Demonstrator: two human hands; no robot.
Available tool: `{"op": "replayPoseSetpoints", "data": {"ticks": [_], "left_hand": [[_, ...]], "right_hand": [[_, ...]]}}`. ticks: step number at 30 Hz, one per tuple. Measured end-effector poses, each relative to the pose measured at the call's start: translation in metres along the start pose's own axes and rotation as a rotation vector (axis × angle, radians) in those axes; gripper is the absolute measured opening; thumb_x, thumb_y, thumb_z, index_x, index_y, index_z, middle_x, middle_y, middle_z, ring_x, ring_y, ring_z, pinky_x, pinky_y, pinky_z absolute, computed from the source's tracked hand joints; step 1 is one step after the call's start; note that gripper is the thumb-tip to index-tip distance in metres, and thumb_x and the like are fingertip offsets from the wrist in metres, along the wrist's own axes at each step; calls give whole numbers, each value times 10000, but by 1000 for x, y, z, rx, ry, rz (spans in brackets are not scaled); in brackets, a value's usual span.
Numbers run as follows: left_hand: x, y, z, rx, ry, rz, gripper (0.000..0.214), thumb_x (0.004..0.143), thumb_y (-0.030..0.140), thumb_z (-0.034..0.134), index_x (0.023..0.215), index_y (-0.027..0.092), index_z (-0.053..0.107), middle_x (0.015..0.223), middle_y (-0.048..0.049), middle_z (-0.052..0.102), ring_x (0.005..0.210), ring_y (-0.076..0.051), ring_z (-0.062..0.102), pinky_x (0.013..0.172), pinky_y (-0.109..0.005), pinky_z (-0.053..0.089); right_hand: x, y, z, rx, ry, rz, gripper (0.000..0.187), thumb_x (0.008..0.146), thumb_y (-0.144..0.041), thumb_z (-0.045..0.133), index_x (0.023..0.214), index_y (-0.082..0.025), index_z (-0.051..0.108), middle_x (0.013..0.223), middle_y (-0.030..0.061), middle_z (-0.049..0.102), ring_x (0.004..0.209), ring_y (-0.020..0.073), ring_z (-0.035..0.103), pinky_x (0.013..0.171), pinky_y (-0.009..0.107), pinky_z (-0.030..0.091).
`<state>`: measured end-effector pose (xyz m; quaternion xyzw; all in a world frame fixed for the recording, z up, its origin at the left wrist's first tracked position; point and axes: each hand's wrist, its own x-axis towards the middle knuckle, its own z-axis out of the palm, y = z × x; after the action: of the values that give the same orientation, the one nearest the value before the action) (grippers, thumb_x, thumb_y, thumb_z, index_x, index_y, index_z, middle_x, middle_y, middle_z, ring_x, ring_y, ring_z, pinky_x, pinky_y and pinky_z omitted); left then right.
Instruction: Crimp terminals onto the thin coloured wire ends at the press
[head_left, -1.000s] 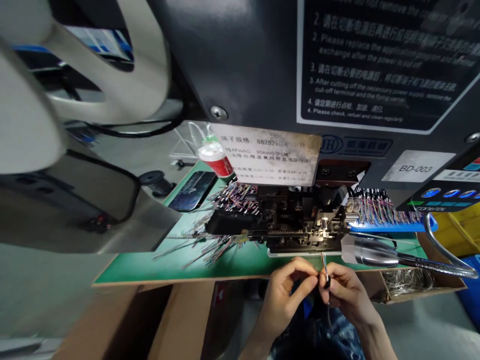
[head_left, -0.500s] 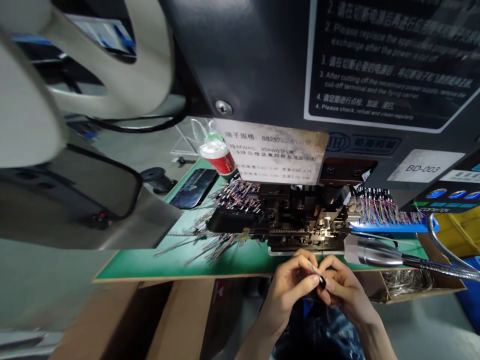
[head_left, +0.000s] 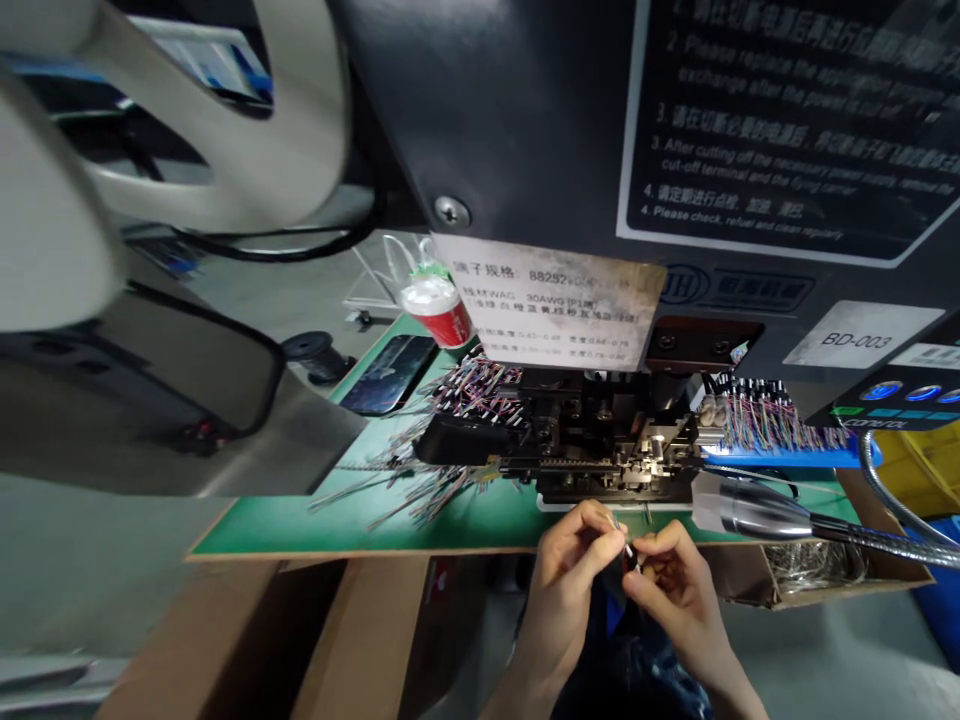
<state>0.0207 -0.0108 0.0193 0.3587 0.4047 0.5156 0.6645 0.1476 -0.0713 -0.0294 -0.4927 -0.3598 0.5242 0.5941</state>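
Observation:
A small black connector (head_left: 631, 557) with thin wires (head_left: 618, 525) sits between my hands, in front of the green mat's near edge. My left hand (head_left: 568, 570) pinches the thin wires at its fingertips. My right hand (head_left: 671, 595) curls around the connector from the right, and its fingers partly hide it. Just beyond my fingers stands a black and steel terminal crimping machine (head_left: 600, 440), which neither hand touches.
Fanned multicoloured wires (head_left: 472, 400) lie on the green mat (head_left: 300, 530), left of the machine. More wires stand in a blue comb rack (head_left: 780, 456) to the right. A chrome gooseneck lamp (head_left: 750, 510) hangs near my right hand, above a cardboard box (head_left: 780, 582).
My hands have drawn closer together, and the black connector has shifted slightly left. My right fingers now curl more around it. The whole view has drifted slightly.

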Motion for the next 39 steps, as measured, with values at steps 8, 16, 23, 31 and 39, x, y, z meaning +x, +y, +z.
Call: {"op": "replayPoseSetpoints", "data": {"ticks": [8,16,23,31,39], "left_hand": [[0,-12,-13,155,-92,111,237,870,365,812,766,190,690,770,-12,672,741,-171,637,698,-230,530],[1,0,-35,458,-265,185,196,903,291,722,740,194,672,740,-7,677,719,-180,641,692,-248,499],[5,30,-39,792,-534,59,189,862,238,679,684,185,648,692,-2,652,648,-170,603,640,-257,436],[-8,0,-20,353,-186,348,198,936,200,683,743,195,640,710,10,631,680,-155,622,651,-213,498],[-18,-17,-2,119,-96,416,310,994,329,740,729,187,665,700,19,578,679,-127,594,656,-167,506]], "right_hand": [[0,6,-8,-172,61,-126,326,892,-526,839,1018,-236,759,888,18,678,720,173,626,651,277,494],[16,-23,-24,-502,-256,-480,169,1052,-353,681,954,-230,746,863,51,798,772,204,742,713,290,561],[26,-51,-31,-817,-567,-657,266,1128,-255,492,958,-216,692,850,67,800,699,208,699,627,308,502],[-2,-4,-16,-252,-46,-197,148,937,-370,830,1040,-287,763,940,8,773,736,157,716,666,229,566],[-12,-10,20,208,102,-34,264,818,-410,931,940,-263,749,857,-18,693,518,73,527,428,147,435]]}}
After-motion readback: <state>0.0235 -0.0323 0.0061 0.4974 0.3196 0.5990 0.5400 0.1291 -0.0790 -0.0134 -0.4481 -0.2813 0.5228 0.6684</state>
